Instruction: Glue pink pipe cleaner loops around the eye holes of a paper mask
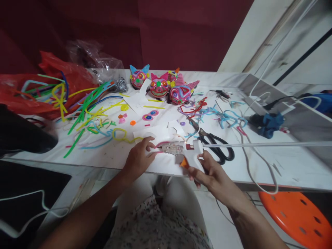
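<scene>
My right hand (pixel 211 174) is wrapped round the handle of a white hot glue gun (pixel 195 154) with an orange trigger. Its nozzle points left, close to the fingertips of my left hand (pixel 140 155). Those fingers are pinched on a pink pipe cleaner (pixel 163 142), part of which is hidden behind the gun. White paper cutouts (pixel 145 133) lie just beyond. Black-handled scissors (pixel 214 140) rest right of the gun. Blue-and-pink coiled pieces (pixel 150 115) and small coloured discs, one of them orange (pixel 132 122), lie farther back.
Several colourful cat-like heads (pixel 159 85) stand at the back. Pipe cleaners (pixel 88 100) and a red plastic bag (pixel 70 74) fill the left. Blue scraps (pixel 230 117), a looping cable (pixel 249 166) and a dark blue cloth (pixel 272 124) lie right. An orange stool (pixel 295 214) stands below.
</scene>
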Action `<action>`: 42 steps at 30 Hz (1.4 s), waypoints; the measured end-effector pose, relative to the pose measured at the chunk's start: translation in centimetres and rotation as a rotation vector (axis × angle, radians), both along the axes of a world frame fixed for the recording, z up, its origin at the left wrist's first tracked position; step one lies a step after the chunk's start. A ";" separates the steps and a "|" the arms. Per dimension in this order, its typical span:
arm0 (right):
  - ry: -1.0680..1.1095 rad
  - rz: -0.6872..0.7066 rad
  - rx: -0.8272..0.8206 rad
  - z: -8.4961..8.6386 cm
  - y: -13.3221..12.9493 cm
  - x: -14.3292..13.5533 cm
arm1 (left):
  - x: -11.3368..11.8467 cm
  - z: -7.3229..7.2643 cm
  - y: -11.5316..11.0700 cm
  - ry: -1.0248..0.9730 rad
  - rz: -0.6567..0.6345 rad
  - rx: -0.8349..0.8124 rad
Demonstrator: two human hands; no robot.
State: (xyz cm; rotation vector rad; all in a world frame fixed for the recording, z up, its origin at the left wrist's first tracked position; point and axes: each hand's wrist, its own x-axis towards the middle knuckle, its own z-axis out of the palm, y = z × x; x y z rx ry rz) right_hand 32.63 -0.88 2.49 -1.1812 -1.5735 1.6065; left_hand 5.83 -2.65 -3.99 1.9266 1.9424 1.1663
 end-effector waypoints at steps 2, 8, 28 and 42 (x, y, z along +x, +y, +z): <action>-0.008 -0.002 0.003 0.1 0.1 0.1 | 0.0 0.0 0.0 0.004 -0.006 0.008; 0.018 -0.055 0.002 -0.7 0.5 1.0 | 0.0 0.6 0.5 0.025 -0.011 -0.054; 0.062 -0.006 0.035 -0.3 0.4 1.0 | 0.0 1.9 1.2 -0.094 -0.015 -0.245; 0.004 -0.149 0.075 -2.2 0.4 3.0 | -0.4 3.3 2.3 -0.087 -0.118 -0.329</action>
